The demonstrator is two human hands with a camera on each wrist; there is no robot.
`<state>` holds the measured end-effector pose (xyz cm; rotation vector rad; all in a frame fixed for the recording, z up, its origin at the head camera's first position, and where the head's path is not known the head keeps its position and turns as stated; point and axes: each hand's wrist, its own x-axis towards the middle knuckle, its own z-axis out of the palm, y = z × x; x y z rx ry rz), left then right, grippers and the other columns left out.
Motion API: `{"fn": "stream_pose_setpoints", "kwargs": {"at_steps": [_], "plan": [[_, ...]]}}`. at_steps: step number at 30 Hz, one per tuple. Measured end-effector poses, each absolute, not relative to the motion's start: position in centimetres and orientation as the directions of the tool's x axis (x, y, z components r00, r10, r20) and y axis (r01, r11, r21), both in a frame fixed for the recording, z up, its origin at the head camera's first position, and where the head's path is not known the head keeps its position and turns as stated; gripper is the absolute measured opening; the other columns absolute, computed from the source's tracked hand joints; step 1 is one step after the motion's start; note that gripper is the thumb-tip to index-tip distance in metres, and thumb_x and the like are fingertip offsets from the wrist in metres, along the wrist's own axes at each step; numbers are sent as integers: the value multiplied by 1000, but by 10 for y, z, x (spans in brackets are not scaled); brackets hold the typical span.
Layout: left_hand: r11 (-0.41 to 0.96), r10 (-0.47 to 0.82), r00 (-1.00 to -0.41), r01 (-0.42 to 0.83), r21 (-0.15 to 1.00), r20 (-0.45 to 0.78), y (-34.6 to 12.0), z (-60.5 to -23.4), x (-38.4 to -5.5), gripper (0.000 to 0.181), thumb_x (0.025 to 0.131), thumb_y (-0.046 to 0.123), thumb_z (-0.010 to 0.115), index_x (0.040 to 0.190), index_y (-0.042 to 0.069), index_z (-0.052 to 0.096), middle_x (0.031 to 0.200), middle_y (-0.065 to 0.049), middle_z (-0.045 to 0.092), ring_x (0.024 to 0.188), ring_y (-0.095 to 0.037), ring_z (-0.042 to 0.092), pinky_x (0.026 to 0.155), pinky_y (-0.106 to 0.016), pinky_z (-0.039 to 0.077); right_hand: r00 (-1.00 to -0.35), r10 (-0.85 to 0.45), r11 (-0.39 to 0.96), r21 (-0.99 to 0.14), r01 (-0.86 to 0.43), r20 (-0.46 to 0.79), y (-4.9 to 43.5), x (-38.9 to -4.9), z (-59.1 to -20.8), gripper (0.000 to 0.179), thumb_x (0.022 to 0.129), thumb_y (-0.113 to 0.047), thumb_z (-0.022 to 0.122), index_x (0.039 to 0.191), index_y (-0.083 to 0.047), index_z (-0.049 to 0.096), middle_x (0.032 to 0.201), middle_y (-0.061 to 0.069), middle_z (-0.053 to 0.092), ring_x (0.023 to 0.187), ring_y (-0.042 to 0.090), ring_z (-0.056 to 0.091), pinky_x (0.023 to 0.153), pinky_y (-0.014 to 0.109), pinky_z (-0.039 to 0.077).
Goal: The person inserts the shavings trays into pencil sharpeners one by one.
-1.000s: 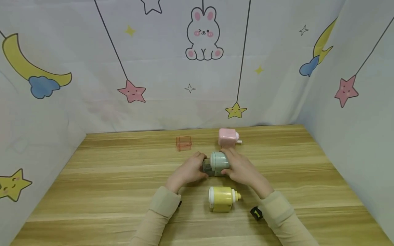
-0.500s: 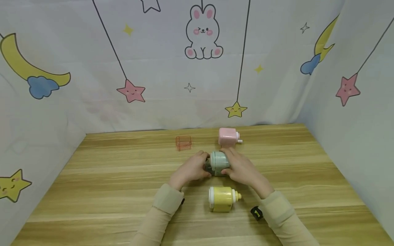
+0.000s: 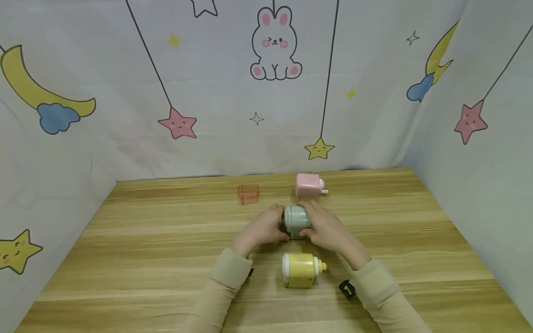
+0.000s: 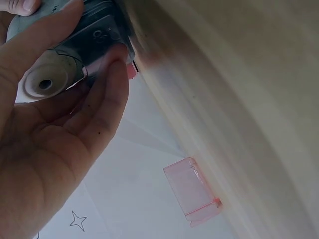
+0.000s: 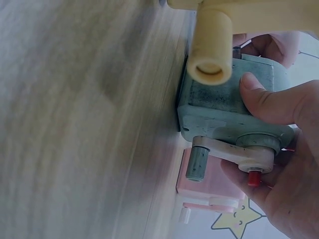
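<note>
The right hand (image 3: 327, 226) is gripping the green sharpener (image 3: 298, 222); the left hand (image 3: 262, 228) is pinching its see-through drawer (image 4: 102, 34) between thumb and fingers, perhaps risking jamming through tilt.

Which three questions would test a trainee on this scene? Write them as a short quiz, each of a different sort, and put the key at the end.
1. True or false: the yellow sharpener is nearer to the person than the pink sharpener.

2. Fill in the blank: the reddish see-through box sits to the person's ____ of the pink sharpener.

3. Multiple choice: which thing do the left hand and the right hand hold between them?
A) the pink sharpener
B) the green sharpener
C) the yellow sharpener

Key: 1. True. 2. Left. 3. B.
</note>
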<state>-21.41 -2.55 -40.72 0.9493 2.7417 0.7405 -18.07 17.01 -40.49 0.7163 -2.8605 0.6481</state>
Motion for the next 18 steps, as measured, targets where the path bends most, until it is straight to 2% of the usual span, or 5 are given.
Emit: {"fn": "stream_pose_setpoints", "kwargs": {"at_steps": [6,13,18], "plan": [[677,619,-785,553,485,30,-24,-407,-214,60,73,18,84,121,-3,54,106,-10,59,90,-18,58,79,-30,52,-880,-421,797,-374,-474,218,170,-181,-404,67,78,-18,79,133,-3,45,128,14,53,104,27,59,87,45,52],[653,626,-779,548,522,36,-24,-408,-215,62,72,16,85,122,-3,52,109,-12,59,96,-21,59,85,-34,53,-882,-419,798,-376,-471,215,170,-181,-405,67,77,-18,80,132,-3,45,128,13,53,104,26,59,87,45,52],[645,642,-766,561,519,30,-25,-409,-216,62,73,16,84,123,-3,51,109,-11,59,96,-19,58,84,-32,52,-884,-415,802,-374,-467,214,170,-181,-405,67,77,-18,80,132,-4,45,127,13,54,104,25,59,86,44,52]]}}
